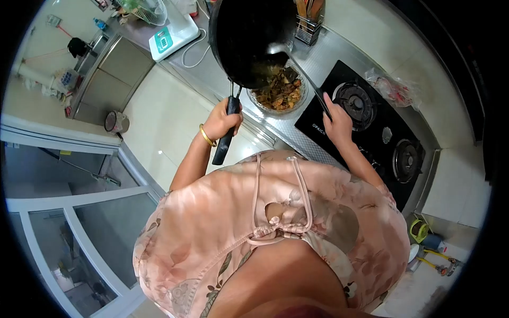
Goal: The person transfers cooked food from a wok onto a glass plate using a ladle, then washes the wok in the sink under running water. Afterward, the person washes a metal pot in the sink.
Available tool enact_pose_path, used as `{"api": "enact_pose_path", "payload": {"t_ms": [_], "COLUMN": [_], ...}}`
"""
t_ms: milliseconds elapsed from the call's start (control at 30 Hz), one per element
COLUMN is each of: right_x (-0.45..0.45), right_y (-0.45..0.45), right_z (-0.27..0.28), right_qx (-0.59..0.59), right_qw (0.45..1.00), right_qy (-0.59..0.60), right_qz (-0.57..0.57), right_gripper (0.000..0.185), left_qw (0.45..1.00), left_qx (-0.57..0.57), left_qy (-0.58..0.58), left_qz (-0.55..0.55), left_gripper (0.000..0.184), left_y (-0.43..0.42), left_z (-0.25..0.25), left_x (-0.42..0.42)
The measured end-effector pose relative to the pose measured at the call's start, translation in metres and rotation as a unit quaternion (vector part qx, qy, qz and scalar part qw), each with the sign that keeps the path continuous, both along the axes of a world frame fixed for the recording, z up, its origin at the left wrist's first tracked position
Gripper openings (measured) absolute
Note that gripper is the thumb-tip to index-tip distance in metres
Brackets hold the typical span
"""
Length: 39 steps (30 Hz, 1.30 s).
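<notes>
In the head view, the only one we have, we look down past a floral top (pixel 180 222) at both forearms reaching forward over a kitchen counter (pixel 204 79).

We see the left hand (pixel 222 121) at the left, its forearm running up from the elbow, a gold bangle (pixel 207 135) at the wrist. Its fingers are curled round the black handle (pixel 225 143) of a dark wok (pixel 246 37), the back of the hand mostly toward us. The handle points back toward the body, and the wok is tilted, its hollow side facing the bowl.

Below the wok's lower edge we find a clear glass bowl (pixel 275 111) on the counter, with cooked food (pixel 281 93) in it, brown and yellowish pieces.

The right forearm comes up from the lower right, slanting inward. The right hand (pixel 338 123) grips the dark handle of a long utensil (pixel 306 71), fingers wrapped and the index finger lying forward along it. The utensil slopes up and leftward, its pale head at the wok's mouth; we cannot tell whether it touches the metal.

That hand is above the near edge of the black gas stove (pixel 331 79). A plastic bag (pixel 392 89) lies behind the burners.
</notes>
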State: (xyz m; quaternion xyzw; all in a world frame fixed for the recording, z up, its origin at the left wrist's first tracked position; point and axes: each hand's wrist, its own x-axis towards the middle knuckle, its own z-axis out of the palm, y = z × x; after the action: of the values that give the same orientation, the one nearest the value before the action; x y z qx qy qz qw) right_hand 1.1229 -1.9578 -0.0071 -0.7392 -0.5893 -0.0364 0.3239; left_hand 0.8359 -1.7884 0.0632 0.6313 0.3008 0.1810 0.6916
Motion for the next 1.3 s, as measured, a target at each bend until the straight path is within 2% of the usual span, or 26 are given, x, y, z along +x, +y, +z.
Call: {"api": "enact_pose_path", "payload": {"t_ms": [100,233,333,433,533,733,867,1000,1267,1300], "right_x": [0.001,-0.008,0.0,0.01,0.015,0.006,0.006,0.012,-0.004,-0.009], "right_y": [-0.019,0.004,0.005,-0.033,-0.047,0.019,-0.01,-0.059,0.017,0.024], "right_z": [0.019,0.032,0.015,-0.016,-0.006,-0.008,-0.038,-0.043,-0.018,-0.015], "right_qx": [0.01,0.064,0.046,0.009,0.059,0.101,0.012,-0.002,0.116,0.097], "right_qw": [1.0,0.996,0.989,0.993,0.993,0.989,0.99,0.996,0.993,0.995], "right_qy": [-0.007,-0.036,-0.125,-0.113,-0.097,-0.102,-0.142,-0.09,-0.017,-0.02], "right_qz": [0.02,0.046,0.058,0.037,0.022,0.027,-0.013,-0.014,-0.013,-0.015], "right_gripper": [0.055,0.052,0.051,0.051,0.05,0.05,0.048,0.05,0.051,0.052], "left_qw": [1.0,1.0,1.0,1.0,1.0,1.0,1.0,0.998,0.996,0.997], "left_qx": [0.02,0.01,0.007,0.002,0.006,-0.019,0.002,0.024,0.047,0.041], "left_qy": [0.013,0.008,0.007,0.003,-0.003,-0.004,0.013,0.044,0.068,0.061], "left_qz": [0.013,0.011,-0.001,0.001,0.003,0.009,0.007,0.032,0.04,0.039], "left_gripper": [0.03,0.028,0.028,0.027,0.027,0.026,0.027,0.027,0.027,0.027], "left_y": [0.003,0.005,0.005,0.004,0.005,0.002,0.005,0.004,0.007,0.005], "left_z": [0.002,-0.004,-0.003,-0.002,-0.003,-0.002,0.0,0.0,-0.003,-0.001], "left_x": [-0.001,0.0,0.003,0.002,0.002,0.004,0.002,-0.002,0.0,0.001]}}
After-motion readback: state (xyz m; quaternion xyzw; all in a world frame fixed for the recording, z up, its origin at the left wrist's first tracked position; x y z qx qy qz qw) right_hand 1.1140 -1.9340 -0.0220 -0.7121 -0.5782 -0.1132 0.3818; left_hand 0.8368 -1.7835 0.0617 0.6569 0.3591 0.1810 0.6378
